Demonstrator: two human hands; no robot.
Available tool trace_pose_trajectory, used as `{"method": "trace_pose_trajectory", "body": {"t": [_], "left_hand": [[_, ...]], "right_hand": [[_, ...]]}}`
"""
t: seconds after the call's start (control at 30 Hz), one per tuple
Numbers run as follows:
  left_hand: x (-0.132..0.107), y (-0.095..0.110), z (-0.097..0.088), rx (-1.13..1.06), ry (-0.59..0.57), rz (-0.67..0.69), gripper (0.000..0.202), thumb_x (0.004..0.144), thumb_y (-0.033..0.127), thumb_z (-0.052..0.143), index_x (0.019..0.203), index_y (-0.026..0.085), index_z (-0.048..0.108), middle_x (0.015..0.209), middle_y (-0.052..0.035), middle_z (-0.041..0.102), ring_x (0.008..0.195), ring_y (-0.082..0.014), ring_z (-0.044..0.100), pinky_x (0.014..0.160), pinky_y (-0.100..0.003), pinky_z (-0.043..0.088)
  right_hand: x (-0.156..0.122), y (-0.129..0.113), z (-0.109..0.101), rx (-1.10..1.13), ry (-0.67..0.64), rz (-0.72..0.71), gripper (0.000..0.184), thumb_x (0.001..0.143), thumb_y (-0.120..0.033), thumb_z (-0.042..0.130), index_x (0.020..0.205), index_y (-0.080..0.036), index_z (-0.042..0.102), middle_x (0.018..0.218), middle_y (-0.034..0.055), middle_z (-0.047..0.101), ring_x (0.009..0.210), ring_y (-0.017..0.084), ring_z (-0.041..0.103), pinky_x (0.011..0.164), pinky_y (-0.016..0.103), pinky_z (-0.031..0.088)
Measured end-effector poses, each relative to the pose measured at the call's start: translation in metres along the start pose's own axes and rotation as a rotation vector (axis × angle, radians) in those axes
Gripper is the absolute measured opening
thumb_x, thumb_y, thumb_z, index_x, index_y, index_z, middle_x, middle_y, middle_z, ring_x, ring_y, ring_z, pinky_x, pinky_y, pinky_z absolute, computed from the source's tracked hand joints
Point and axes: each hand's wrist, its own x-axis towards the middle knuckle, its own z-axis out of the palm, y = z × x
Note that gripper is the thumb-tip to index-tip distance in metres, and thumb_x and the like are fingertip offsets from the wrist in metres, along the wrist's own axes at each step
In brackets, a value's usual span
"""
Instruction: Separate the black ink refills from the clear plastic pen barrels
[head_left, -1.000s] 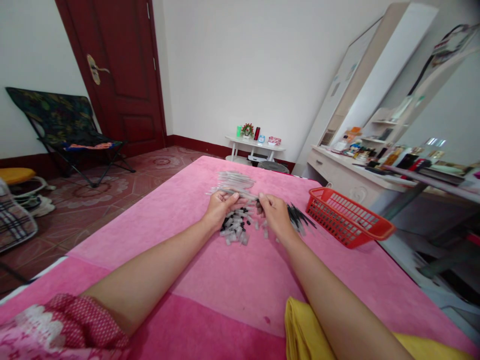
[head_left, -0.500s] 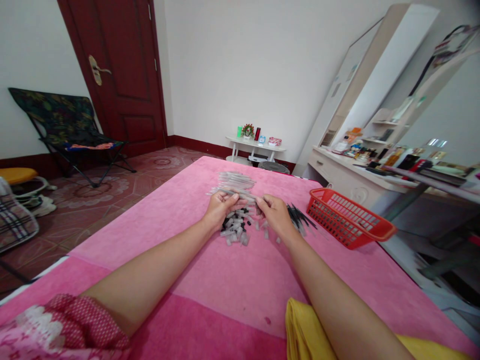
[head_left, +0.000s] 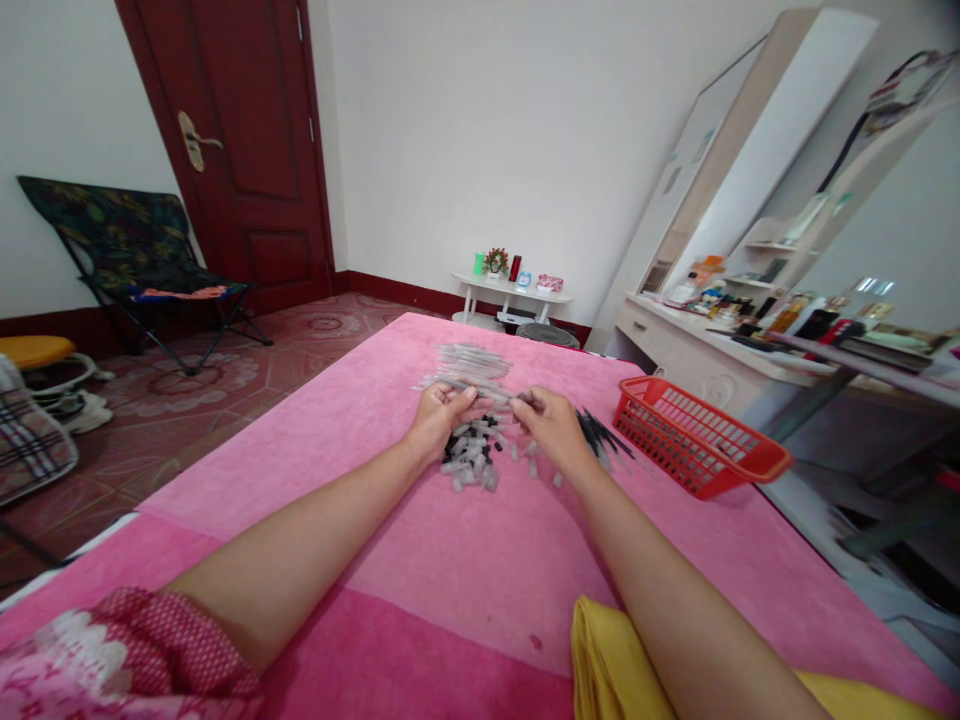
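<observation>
My left hand (head_left: 439, 420) is closed, thumb and fingers pinching one end of a thin translucent pen (head_left: 491, 393). Its other end sits in the pinch of my right hand (head_left: 553, 420), so the pen spans level between both hands. Just beyond lies a heap of clear pen barrels (head_left: 472, 358). Below my hands is a pile of frosted pen caps (head_left: 469, 465) mixed with small black pieces (head_left: 491, 424). Several dark, thin sticks that look like pen refills (head_left: 600, 432) lie to the right of my right hand, partly hidden by it.
A red plastic basket (head_left: 701, 440) stands at the right edge of the pink-covered table (head_left: 300, 440). Yellow cloth (head_left: 611, 655) lies near my right forearm. Farther off are a low white table (head_left: 480, 282), a folding chair (head_left: 142, 250) and a cluttered dresser (head_left: 697, 345).
Both hands keep their pinch on the pen in nearly the same place. My right hand has shifted very slightly; the piles look unchanged.
</observation>
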Motion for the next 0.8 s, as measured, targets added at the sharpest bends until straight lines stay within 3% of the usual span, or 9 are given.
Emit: {"method": "trace_pose_trajectory", "body": {"t": [0.13,0.3,0.47,0.63,0.8], "left_hand": [[-0.0003,0.0014,0.0006,-0.009,-0.007,0.004,0.032,0.060,0.025,0.080,0.081,0.011,0.061,0.074,-0.0045,0.069,0.072,-0.0192,0.069,0.071,-0.028,0.057],[-0.0011,0.0024,0.0015,-0.002,0.001,-0.005,0.033,0.059,0.026,0.081,0.080,0.011,0.060,0.073,-0.0046,0.069,0.071,-0.0190,0.069,0.070,-0.028,0.056],[-0.0012,0.0014,0.0000,0.017,-0.031,-0.012,0.033,0.061,0.027,0.079,0.083,0.012,0.060,0.074,-0.0058,0.070,0.070,-0.0199,0.069,0.071,-0.030,0.056],[-0.0014,0.0009,-0.0001,0.025,-0.032,-0.001,0.033,0.063,0.027,0.078,0.083,0.011,0.059,0.074,-0.0049,0.069,0.071,-0.0183,0.069,0.071,-0.028,0.056],[-0.0017,-0.0005,-0.0007,0.063,-0.072,-0.006,0.035,0.066,0.031,0.076,0.088,0.011,0.058,0.078,-0.0050,0.070,0.073,-0.0183,0.069,0.073,-0.030,0.056]], "right_hand": [[-0.0007,0.0009,0.0010,0.014,-0.084,0.028,0.033,0.084,-0.039,0.044,0.060,-0.018,0.053,0.053,-0.0007,0.056,0.049,0.013,0.053,0.051,0.023,0.039],[-0.0024,-0.0019,0.0034,0.047,-0.050,0.026,0.023,0.080,-0.037,0.050,0.066,-0.019,0.053,0.056,-0.0022,0.057,0.049,0.013,0.054,0.049,0.022,0.040],[-0.0025,-0.0039,0.0048,0.221,-0.181,0.155,0.041,0.084,-0.049,0.039,0.058,-0.020,0.051,0.047,-0.0014,0.054,0.037,0.013,0.049,0.040,0.024,0.037],[-0.0029,-0.0053,0.0049,0.223,-0.067,0.086,0.027,0.077,-0.043,0.053,0.063,-0.019,0.051,0.051,-0.0029,0.055,0.042,0.012,0.052,0.042,0.022,0.039],[-0.0024,-0.0056,0.0051,0.317,-0.164,0.193,0.038,0.079,-0.048,0.049,0.057,-0.018,0.051,0.042,-0.0023,0.051,0.033,0.011,0.047,0.036,0.022,0.035]]}}
